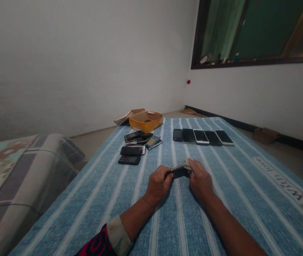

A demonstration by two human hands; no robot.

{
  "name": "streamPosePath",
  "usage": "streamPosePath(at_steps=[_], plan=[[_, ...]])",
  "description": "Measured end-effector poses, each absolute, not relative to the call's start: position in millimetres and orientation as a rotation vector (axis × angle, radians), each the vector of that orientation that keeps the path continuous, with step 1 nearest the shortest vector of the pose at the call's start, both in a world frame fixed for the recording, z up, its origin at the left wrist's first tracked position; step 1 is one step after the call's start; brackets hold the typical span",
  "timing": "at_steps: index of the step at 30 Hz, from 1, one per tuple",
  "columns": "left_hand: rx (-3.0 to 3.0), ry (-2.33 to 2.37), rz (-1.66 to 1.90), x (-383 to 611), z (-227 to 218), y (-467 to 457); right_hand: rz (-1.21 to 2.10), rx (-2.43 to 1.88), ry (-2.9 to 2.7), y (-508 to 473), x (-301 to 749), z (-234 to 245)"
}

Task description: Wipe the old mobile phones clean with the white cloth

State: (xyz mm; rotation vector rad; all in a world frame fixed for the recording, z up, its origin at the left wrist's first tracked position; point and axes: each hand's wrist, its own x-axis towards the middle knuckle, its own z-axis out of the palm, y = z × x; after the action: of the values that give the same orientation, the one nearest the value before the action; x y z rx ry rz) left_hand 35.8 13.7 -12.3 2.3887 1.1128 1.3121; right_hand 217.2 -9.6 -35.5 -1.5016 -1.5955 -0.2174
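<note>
My left hand (160, 183) grips one end of a dark phone (178, 172), which is tilted up just above the striped cloth. At the phone's other end, my right hand (201, 177) is closed on a pale, crumpled cloth (187, 164) that touches the phone. Beyond my hands, to the right, several phones lie side by side in a row, among them a white-framed phone (201, 136). Left of that row is a loose pile with a black keypad phone (129, 160) nearest me and a silver phone (153, 141) at its right.
An orange box (146, 122) with its lid stands at the table's far left end. Blue striped cloth (167, 220) covers the table. A draped bed or seat (58, 170) is at the left. Behind are white walls and a dark-framed window (263, 32).
</note>
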Motion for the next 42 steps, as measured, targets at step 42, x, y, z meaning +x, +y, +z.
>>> streamPosePath(at_steps=[42], plan=[[2.345,1.024,1.292,34,-9,16,-0.313,-1.221,-1.891,-13,183,-35]])
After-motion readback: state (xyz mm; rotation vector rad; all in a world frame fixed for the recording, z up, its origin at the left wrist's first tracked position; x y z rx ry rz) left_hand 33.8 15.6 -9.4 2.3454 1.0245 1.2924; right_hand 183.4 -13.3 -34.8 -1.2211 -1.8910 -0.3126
